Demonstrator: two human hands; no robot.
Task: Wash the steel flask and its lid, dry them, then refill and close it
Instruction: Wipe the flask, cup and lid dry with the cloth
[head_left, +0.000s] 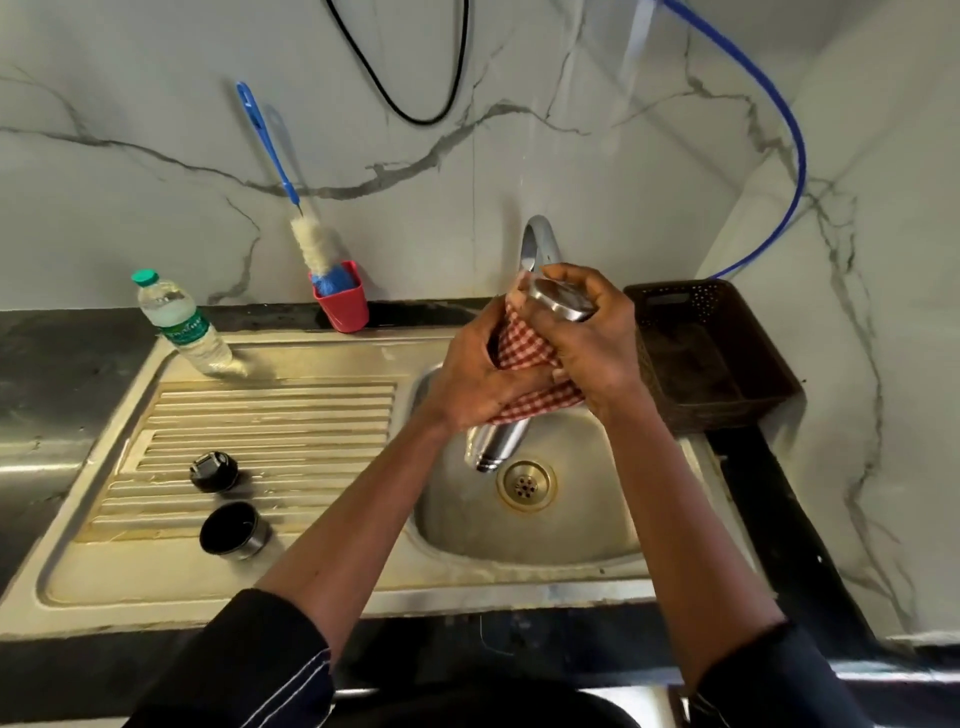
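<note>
Over the sink bowl (571, 525), I see both hands working a steel flask (497, 446) held upside down and tilted, its flat base up by the tap (540, 241) and its neck pointing down just above the drain (526, 486).

Most of the flask's body is hidden under a red-and-white checked cloth (522, 356) and the hands; only the brushed base and the shiny neck show. I cannot see into its mouth. The tap's spout end is lost behind the knuckles. The left hand (475, 382) is clenched round the cloth wrapped on the flask. The right hand (595, 345) grasps the base end, fingers curled over the rim. Both dark sleeves are cut off at the lower edge.

Left of the bowl, the ribbed steel drainboard (270, 410) carries a black stopper (214, 471) and a steel-sided lid cup (235, 531), near each other but apart, with open ridged metal around them. At the drainboard's far corner stands a clear plastic water bottle (182, 325) with a green cap. Behind the bowl's left rim, a red cup (344, 306) holds a blue-handled bottle brush (310, 241) leaning on the marbled wall. Right of the bowl, touching its rim, sits a dark perforated basket (719, 358); its inside is too dark to read. A blue hose (789, 130) curves down behind it.
</note>
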